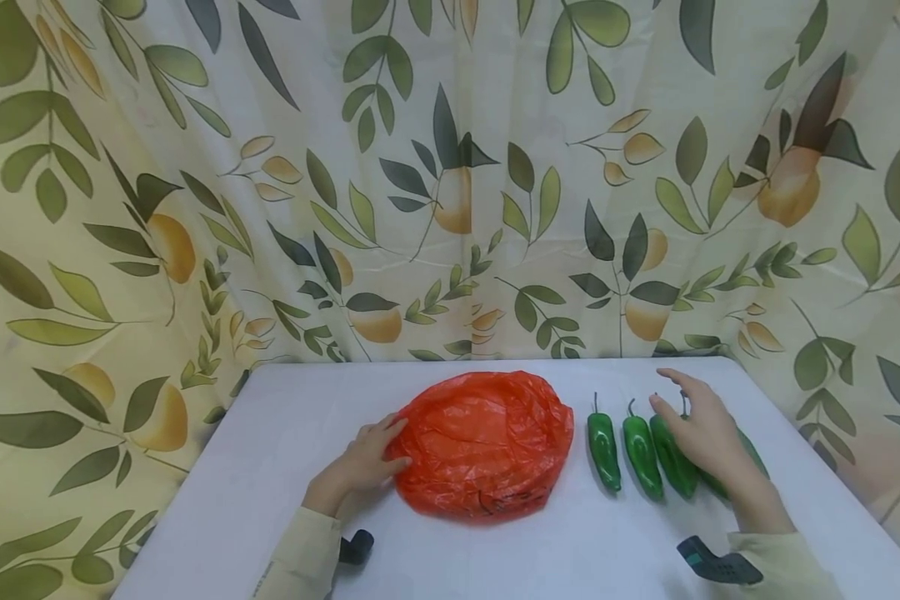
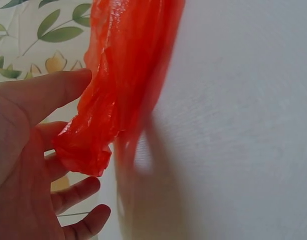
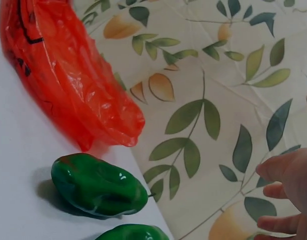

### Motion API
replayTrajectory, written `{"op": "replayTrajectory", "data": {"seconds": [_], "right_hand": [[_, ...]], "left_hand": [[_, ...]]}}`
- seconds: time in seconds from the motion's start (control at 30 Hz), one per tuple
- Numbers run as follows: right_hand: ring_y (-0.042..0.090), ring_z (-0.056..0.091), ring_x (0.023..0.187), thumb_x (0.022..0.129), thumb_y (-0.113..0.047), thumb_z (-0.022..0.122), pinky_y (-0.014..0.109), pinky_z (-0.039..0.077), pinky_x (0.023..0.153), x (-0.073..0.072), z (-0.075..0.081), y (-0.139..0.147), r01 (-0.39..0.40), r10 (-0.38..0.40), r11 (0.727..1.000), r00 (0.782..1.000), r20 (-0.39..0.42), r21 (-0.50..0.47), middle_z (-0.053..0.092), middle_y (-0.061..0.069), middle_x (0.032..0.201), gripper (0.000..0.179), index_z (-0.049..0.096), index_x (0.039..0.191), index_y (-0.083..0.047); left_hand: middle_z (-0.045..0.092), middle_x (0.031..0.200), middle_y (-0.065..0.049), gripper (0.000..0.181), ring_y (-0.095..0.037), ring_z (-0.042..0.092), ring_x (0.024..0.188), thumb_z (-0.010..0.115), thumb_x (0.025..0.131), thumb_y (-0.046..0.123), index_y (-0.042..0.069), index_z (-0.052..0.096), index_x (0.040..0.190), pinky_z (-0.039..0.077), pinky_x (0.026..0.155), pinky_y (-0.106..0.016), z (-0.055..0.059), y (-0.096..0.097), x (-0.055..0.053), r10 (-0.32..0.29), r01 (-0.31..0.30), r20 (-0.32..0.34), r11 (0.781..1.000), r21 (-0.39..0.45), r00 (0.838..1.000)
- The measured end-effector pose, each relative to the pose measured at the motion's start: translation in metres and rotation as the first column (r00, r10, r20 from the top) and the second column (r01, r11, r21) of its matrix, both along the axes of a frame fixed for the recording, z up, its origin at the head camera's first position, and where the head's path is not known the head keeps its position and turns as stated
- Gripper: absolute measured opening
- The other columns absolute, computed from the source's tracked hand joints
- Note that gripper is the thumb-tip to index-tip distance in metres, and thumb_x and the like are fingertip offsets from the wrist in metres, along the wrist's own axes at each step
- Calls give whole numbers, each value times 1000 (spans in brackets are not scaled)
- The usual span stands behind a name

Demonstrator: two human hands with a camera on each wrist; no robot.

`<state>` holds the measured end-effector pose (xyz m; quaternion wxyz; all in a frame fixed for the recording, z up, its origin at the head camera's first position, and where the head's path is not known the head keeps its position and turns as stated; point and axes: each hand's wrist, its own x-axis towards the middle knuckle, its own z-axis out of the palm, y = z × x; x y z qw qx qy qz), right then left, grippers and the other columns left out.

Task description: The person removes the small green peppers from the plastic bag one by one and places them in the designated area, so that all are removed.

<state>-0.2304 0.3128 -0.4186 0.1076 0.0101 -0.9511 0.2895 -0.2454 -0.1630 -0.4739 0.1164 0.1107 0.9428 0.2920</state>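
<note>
A crumpled red plastic bag [image 1: 483, 442] lies spread on the white table, its mouth facing up. At its left edge is my left hand [image 1: 367, 454], thumb and fingers apart and touching the rim; in the left wrist view a fold of the bag [image 2: 101, 125] hangs between thumb and fingers, not pinched. To the bag's right, several green peppers [image 1: 603, 450] with thin stems lie side by side. Over the rightmost ones hovers my right hand [image 1: 708, 433], fingers spread and holding nothing; it partly hides a pepper [image 1: 752, 450]. The right wrist view shows one glossy pepper [image 3: 101, 185] near the bag.
A leaf-and-fruit patterned curtain [image 1: 435, 250] hangs behind and around the white table [image 1: 285, 433]. Dark wrist devices sit by both sleeves. Black printing marks the front of the bag.
</note>
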Motion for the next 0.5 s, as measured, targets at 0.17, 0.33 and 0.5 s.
{"op": "replayTrajectory", "data": {"seconds": [0.17, 0.33, 0.5], "right_hand": [[61, 38, 130, 106, -30, 51, 79, 36, 100, -1, 0, -5, 6, -6, 1000, 1000, -7, 5, 36, 41, 148, 58, 37, 151, 2], [60, 39, 130, 106, -30, 50, 78, 37, 100, -1, -1, -9, -11, 11, 1000, 1000, 1, -2, 35, 40, 149, 58, 36, 152, 2], [59, 37, 133, 106, -30, 51, 77, 36, 103, -2, -2, -14, -26, 26, 1000, 999, 19, -8, 35, 39, 150, 58, 37, 152, 2]], "left_hand": [[32, 166, -7, 74, -36, 32, 147, 70, 94, 32, 17, 37, 158, 47, 106, -65, 5, -1, 1, 11, -11, -18, 1000, 8, 1000], [32, 166, -6, 74, -36, 31, 149, 70, 94, 33, 20, 36, 158, 46, 107, -65, 8, -2, 2, 26, -26, -29, 1000, 14, 999], [35, 165, -8, 70, -37, 33, 148, 69, 95, 30, 20, 39, 157, 44, 107, -68, 13, -4, 2, 25, -23, -64, 999, 43, 998]]}}
